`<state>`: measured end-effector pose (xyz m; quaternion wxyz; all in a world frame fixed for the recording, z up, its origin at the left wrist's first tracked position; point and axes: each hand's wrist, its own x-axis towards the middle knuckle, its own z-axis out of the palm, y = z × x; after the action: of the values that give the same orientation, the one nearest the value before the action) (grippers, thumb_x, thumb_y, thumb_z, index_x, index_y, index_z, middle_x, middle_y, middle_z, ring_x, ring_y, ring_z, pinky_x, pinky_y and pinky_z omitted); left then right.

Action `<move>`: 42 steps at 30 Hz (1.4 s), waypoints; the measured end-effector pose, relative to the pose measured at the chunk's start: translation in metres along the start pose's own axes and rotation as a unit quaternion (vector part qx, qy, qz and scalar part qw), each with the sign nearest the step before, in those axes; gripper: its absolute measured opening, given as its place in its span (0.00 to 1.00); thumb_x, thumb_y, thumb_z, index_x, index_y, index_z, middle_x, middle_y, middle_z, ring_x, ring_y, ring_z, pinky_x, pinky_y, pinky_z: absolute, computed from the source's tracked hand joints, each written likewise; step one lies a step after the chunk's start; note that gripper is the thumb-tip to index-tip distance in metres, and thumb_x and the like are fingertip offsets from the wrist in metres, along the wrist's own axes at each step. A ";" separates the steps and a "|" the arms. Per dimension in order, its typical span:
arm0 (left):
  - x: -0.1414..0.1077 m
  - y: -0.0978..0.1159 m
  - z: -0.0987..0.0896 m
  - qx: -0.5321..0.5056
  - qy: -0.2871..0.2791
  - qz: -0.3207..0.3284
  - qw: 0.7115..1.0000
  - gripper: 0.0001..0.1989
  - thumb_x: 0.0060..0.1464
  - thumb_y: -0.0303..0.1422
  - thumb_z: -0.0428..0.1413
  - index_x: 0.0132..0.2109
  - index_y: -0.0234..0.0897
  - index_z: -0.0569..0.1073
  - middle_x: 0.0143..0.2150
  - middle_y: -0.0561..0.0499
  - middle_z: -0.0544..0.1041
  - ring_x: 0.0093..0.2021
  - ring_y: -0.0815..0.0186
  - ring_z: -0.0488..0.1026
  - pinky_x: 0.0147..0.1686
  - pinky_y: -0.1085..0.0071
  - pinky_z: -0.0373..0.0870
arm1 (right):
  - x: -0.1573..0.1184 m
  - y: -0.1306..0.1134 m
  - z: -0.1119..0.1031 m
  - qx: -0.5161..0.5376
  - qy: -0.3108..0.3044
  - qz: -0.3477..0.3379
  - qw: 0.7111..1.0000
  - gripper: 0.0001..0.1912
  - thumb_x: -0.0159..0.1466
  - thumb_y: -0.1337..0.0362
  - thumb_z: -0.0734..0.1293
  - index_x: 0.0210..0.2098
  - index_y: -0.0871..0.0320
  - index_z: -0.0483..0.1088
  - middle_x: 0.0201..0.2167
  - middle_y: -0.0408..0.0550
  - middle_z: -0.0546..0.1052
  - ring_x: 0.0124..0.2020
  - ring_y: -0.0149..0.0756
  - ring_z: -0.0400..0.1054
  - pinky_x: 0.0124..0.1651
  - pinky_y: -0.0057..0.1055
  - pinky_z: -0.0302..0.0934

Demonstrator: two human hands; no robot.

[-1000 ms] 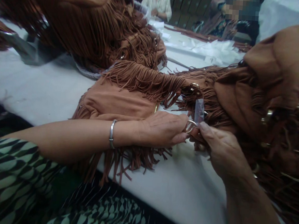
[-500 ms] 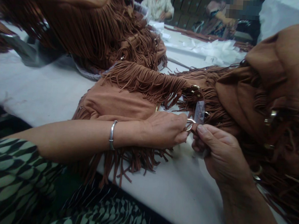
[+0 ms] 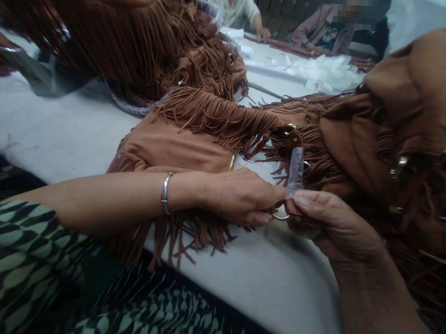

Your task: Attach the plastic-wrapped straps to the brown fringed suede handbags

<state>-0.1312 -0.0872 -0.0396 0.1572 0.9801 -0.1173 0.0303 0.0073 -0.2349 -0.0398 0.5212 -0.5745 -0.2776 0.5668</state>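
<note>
A brown fringed suede bag (image 3: 186,149) lies in front of me, with a gold zipper (image 3: 231,161) at its right end. My left hand (image 3: 244,196) reaches across it, fingers closed at a metal ring (image 3: 281,216); the fingertips hide part of the ring. Opposite, my right hand (image 3: 334,218) pinches the short brown leather strap (image 3: 292,207) that meets the ring. Clear plastic wrap (image 3: 296,169) stands up from the fingertips, its lower end between the two hands. Above it is a gold buckle (image 3: 290,128) on the fringed strap.
More fringed bags are heaped at the right (image 3: 411,98) and back left (image 3: 140,44). White scraps (image 3: 321,69) lie on the far side of the white table (image 3: 260,291). Two people (image 3: 234,7) are across the table.
Both hands have drawn closer together. The ring has tipped lower beneath my left fingertips, and more of the plastic wrap shows. A person across the table has stretched an arm out.
</note>
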 end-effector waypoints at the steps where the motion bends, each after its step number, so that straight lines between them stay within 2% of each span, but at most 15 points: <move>1: -0.001 0.001 0.000 0.007 -0.005 0.020 1.000 0.08 0.56 0.33 0.53 0.41 0.35 0.64 0.35 0.50 0.75 0.32 0.64 0.72 0.26 0.71 0.58 | -0.001 -0.001 -0.001 -0.021 -0.019 0.001 1.000 0.18 0.50 0.56 0.73 0.16 0.62 0.68 0.14 0.42 0.60 0.16 0.23 0.49 0.17 0.22 0.43; 3: -0.004 0.003 0.001 0.021 0.001 0.028 0.999 0.08 0.57 0.33 0.53 0.41 0.35 0.64 0.36 0.50 0.75 0.33 0.64 0.72 0.27 0.71 0.58 | -0.002 -0.002 -0.003 -0.053 -0.028 -0.007 0.998 0.18 0.52 0.55 0.72 0.16 0.62 0.68 0.14 0.42 0.59 0.16 0.24 0.49 0.17 0.23 0.42; 8: -0.008 0.007 0.003 0.027 0.042 -0.054 0.997 0.14 0.55 0.42 0.54 0.41 0.37 0.65 0.34 0.51 0.75 0.30 0.64 0.71 0.24 0.70 0.53 | -0.001 -0.002 -0.003 -0.033 -0.021 -0.001 0.999 0.19 0.53 0.55 0.71 0.16 0.61 0.66 0.15 0.41 0.59 0.17 0.24 0.49 0.19 0.24 0.42; 14: -0.006 0.008 -0.001 0.016 -0.021 0.007 1.000 0.10 0.51 0.35 0.58 0.37 0.36 0.67 0.30 0.52 0.74 0.26 0.65 0.69 0.22 0.70 0.51 | -0.002 -0.004 -0.005 -0.118 -0.040 -0.052 0.991 0.18 0.54 0.54 0.70 0.18 0.62 0.69 0.15 0.41 0.61 0.18 0.24 0.49 0.19 0.23 0.41; 19: -0.003 0.012 -0.005 0.029 -0.035 -0.051 0.998 0.08 0.50 0.36 0.57 0.34 0.37 0.68 0.26 0.52 0.73 0.22 0.66 0.67 0.20 0.71 0.48 | -0.014 -0.010 -0.005 -0.301 0.021 -0.130 0.945 0.17 0.55 0.54 0.70 0.21 0.64 0.73 0.17 0.43 0.65 0.21 0.26 0.55 0.23 0.23 0.47; 21: -0.006 0.019 -0.009 0.022 -0.048 -0.042 0.998 0.08 0.50 0.36 0.58 0.34 0.37 0.67 0.26 0.53 0.73 0.22 0.66 0.66 0.19 0.71 0.49 | -0.023 -0.013 -0.004 -0.332 0.029 -0.135 0.933 0.17 0.55 0.54 0.70 0.21 0.64 0.74 0.17 0.43 0.64 0.21 0.26 0.55 0.23 0.23 0.47; 25: -0.022 0.043 -0.016 0.038 -0.043 0.030 0.998 0.12 0.50 0.37 0.59 0.37 0.36 0.66 0.32 0.53 0.73 0.27 0.66 0.68 0.23 0.70 0.58 | -0.034 -0.016 -0.007 -0.264 -0.094 -0.138 0.950 0.20 0.54 0.51 0.70 0.21 0.64 0.73 0.16 0.43 0.66 0.19 0.26 0.55 0.22 0.24 0.49; 26: -0.026 0.049 -0.017 0.054 -0.043 0.042 0.997 0.13 0.50 0.37 0.59 0.38 0.35 0.66 0.33 0.52 0.73 0.29 0.65 0.68 0.25 0.69 0.60 | -0.035 -0.017 -0.010 -0.239 -0.094 -0.156 0.954 0.21 0.54 0.50 0.70 0.20 0.63 0.73 0.16 0.44 0.67 0.19 0.27 0.57 0.23 0.25 0.51; 27: -0.029 0.054 -0.016 0.070 -0.043 0.052 0.995 0.12 0.51 0.36 0.59 0.38 0.35 0.65 0.34 0.51 0.72 0.30 0.65 0.67 0.27 0.68 0.62 | -0.035 -0.018 -0.015 -0.217 -0.052 -0.181 0.958 0.21 0.55 0.49 0.69 0.21 0.63 0.73 0.17 0.45 0.68 0.20 0.28 0.58 0.23 0.25 0.53; 28: -0.032 0.059 -0.015 0.084 -0.045 0.060 0.994 0.10 0.52 0.34 0.58 0.38 0.34 0.65 0.34 0.51 0.72 0.31 0.64 0.66 0.29 0.67 0.63 | -0.033 -0.018 -0.020 -0.201 0.024 -0.208 0.957 0.21 0.57 0.49 0.68 0.22 0.62 0.73 0.18 0.45 0.69 0.20 0.28 0.60 0.24 0.25 0.55; 30: -0.036 0.066 -0.010 0.113 -0.048 0.063 0.990 0.07 0.53 0.30 0.56 0.39 0.34 0.66 0.35 0.50 0.71 0.32 0.63 0.65 0.30 0.65 0.64 | -0.029 -0.017 -0.032 -0.199 0.191 -0.233 0.933 0.19 0.58 0.50 0.67 0.25 0.61 0.73 0.20 0.46 0.72 0.22 0.29 0.63 0.26 0.24 0.57; 31: -0.038 0.068 -0.008 0.126 -0.042 0.061 0.989 0.06 0.53 0.28 0.55 0.39 0.34 0.66 0.35 0.50 0.71 0.32 0.63 0.64 0.30 0.64 0.63 | -0.026 -0.016 -0.038 -0.218 0.237 -0.223 0.920 0.18 0.58 0.51 0.67 0.26 0.61 0.74 0.20 0.46 0.72 0.22 0.29 0.63 0.25 0.24 0.57; 33: -0.043 0.070 -0.002 0.148 -0.021 0.054 0.987 0.05 0.54 0.28 0.53 0.40 0.34 0.66 0.35 0.49 0.70 0.32 0.62 0.63 0.29 0.62 0.62 | -0.019 -0.010 -0.045 -0.265 0.251 -0.166 0.916 0.17 0.58 0.52 0.68 0.25 0.62 0.73 0.19 0.45 0.72 0.20 0.27 0.61 0.21 0.21 0.54; 37: -0.057 0.071 0.003 0.153 0.042 0.051 0.986 0.05 0.61 0.30 0.47 0.40 0.34 0.67 0.34 0.49 0.69 0.31 0.63 0.62 0.29 0.62 0.60 | -0.007 0.002 -0.034 -0.251 0.206 -0.062 0.944 0.19 0.57 0.52 0.68 0.21 0.62 0.68 0.15 0.42 0.68 0.14 0.24 0.57 0.14 0.18 0.45; 42: -0.072 0.073 0.004 0.181 0.085 0.103 0.974 0.13 0.62 0.27 0.42 0.48 0.29 0.67 0.36 0.46 0.71 0.32 0.63 0.64 0.29 0.63 0.60 | -0.002 0.010 -0.006 -0.135 0.116 -0.026 0.984 0.14 0.55 0.58 0.70 0.26 0.62 0.66 0.18 0.44 0.71 0.15 0.25 0.60 0.15 0.19 0.53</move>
<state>-0.2185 -0.1400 -0.0279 -0.0171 0.9688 -0.1966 0.1501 0.0097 -0.2408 -0.0491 0.4820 -0.6939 -0.3038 0.4404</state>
